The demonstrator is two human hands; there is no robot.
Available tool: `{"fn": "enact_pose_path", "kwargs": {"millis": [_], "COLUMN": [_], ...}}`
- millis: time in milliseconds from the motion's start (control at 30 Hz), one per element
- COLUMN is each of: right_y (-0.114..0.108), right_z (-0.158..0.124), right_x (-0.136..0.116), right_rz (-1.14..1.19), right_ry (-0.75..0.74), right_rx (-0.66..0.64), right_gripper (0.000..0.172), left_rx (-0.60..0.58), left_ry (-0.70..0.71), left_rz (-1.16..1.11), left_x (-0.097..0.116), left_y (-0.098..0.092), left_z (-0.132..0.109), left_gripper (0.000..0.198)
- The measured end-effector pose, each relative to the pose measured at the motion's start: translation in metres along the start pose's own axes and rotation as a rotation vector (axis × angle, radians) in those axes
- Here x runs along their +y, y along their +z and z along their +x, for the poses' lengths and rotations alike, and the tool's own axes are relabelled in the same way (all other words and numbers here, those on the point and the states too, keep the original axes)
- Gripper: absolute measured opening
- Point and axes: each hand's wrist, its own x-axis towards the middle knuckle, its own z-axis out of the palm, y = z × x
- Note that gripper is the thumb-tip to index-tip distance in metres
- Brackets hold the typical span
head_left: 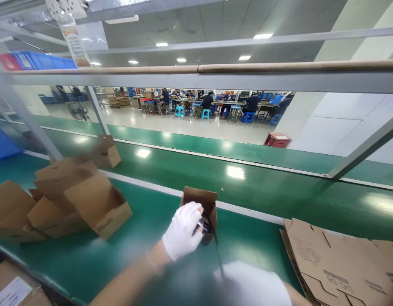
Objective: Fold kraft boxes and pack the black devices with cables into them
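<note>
My left hand (183,230), in a white glove, is curled round a small dark object (205,225) at the mouth of a small open brown carton (201,203) on the green bench. A thin black cord (218,253) runs from that object down toward my right hand (254,284). That hand, also gloved in white, is low at the frame's bottom edge, blurred, and its fingers do not show clearly.
Several open brown cartons (88,204) are piled on the left, one more (107,152) on the green conveyor belt (247,182) behind. Flat carton blanks (337,263) are stacked at the right. A metal frame rail (215,78) crosses overhead. Other workers sit at distant tables (209,104).
</note>
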Motion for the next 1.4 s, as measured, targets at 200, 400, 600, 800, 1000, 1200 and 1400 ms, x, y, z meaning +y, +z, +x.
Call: {"fn": "enact_pose_path", "kwargs": {"millis": [200, 400, 600, 800, 1000, 1200, 1400], "right_y": [-0.039, -0.029, -0.008, 0.002, 0.003, -0.021, -0.019], "right_z": [-0.002, 0.043, 0.062, 0.093, 0.131, 0.112, 0.100], "right_x": [-0.011, 0.007, 0.017, -0.026, -0.014, -0.010, -0.041], "right_rz": [0.545, 0.441, -0.835, -1.314, -1.260, -1.196, -1.240], "right_ry": [-0.084, -0.069, -0.149, 0.100, 0.208, 0.155, 0.055], "right_rx": [0.137, 0.956, 0.903, 0.440, 0.309, 0.190, 0.089], "right_gripper": [0.057, 0.034, 0.029, 0.028, 0.030, 0.042, 0.027], "left_rx": [-0.473, -0.539, -0.582, -0.618, -0.482, 0.050, -0.337], "left_ry": [-0.226, -0.336, -0.344, -0.333, -0.251, -0.304, -0.243], "left_rz": [0.011, 0.109, 0.126, 0.118, -0.076, -0.271, -0.679], "left_x": [0.007, 0.011, 0.020, 0.043, 0.050, -0.025, -0.073], "left_y": [0.018, 0.010, 0.011, 0.027, -0.012, -0.016, 0.040], "left_z": [0.015, 0.026, 0.027, 0.026, -0.006, -0.030, -0.018], "left_gripper": [0.082, 0.043, 0.028, 0.042, 0.035, 0.066, 0.129]}}
